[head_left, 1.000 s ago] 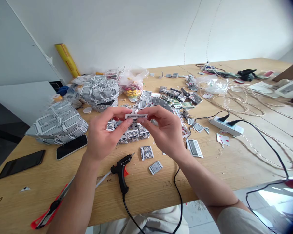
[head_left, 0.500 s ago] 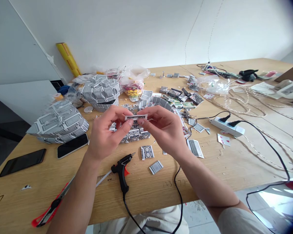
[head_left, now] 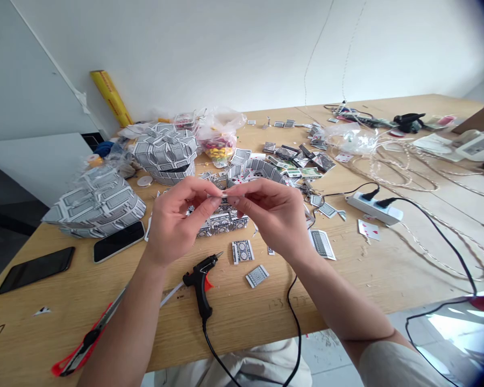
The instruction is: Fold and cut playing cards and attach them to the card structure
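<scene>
My left hand (head_left: 177,220) and my right hand (head_left: 272,217) meet over the table, thumbs and index fingers pinching a small folded playing card piece (head_left: 225,195). Little of it shows between the fingertips. Just below and behind them is a structure built of folded cards (head_left: 221,223), partly covered by my hands. Nearer me lie two loose folded card pieces, one patterned with circles (head_left: 242,251) and a plain grey-backed one (head_left: 257,276). Left of these, a black glue gun (head_left: 201,285) with a red trigger rests on its side.
Two domed card-built shapes (head_left: 165,153) (head_left: 99,207) stand at left, by two phones (head_left: 119,242) (head_left: 36,270). A red utility knife (head_left: 86,341) lies near my left forearm. At right are a white power strip (head_left: 374,208) and looped cords. Behind is a card ring (head_left: 272,171).
The card piece has turned between my fingers, so its patterned face no longer shows. My fingertips have drawn closer together. The glue gun and loose pieces stay put.
</scene>
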### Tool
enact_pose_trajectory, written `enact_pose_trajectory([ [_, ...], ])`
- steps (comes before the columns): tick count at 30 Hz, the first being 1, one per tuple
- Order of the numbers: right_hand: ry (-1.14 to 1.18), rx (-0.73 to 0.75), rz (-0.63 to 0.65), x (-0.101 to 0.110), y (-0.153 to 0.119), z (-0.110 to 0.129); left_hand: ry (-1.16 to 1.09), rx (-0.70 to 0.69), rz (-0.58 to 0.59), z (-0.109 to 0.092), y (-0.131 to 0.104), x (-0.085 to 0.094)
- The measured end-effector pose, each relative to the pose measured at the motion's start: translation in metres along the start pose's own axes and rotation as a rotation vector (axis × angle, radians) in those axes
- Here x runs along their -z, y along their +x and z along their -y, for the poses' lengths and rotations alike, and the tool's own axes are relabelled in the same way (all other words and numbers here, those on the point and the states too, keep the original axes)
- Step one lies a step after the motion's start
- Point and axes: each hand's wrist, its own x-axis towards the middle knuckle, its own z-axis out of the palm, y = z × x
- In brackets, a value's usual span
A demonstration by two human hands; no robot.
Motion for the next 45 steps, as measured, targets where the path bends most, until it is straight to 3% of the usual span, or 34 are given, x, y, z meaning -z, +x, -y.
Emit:
enact_pose_trajectory([
  [8, 0.011, -0.053, 0.033, 0.002, 0.002, 0.005, -0.027, 0.019, -0.037, 0.001, 0.002, 0.000],
  [14, -0.002, -0.015, 0.005, 0.003, 0.003, 0.003, -0.057, 0.054, 0.005, 0.003, 0.001, 0.003],
  [17, -0.021, 0.024, 0.009, 0.002, 0.001, 0.001, -0.097, 0.076, 0.064, 0.003, 0.001, 0.007],
  [20, -0.074, 0.103, 0.020, 0.000, -0.002, -0.002, -0.128, 0.115, 0.049, 0.001, 0.003, 0.006],
  [27, -0.207, 0.258, 0.031, -0.001, -0.005, -0.008, 0.019, 0.141, 0.037, -0.010, 0.006, 0.004],
  [33, -0.106, 0.193, -0.073, -0.005, -0.008, -0.012, -0.006, 0.156, 0.042, -0.010, 0.006, 0.008],
  [45, -0.041, 0.131, 0.060, -0.004, -0.008, -0.004, 0.143, 0.041, -0.036, -0.005, 0.002, 0.008],
])
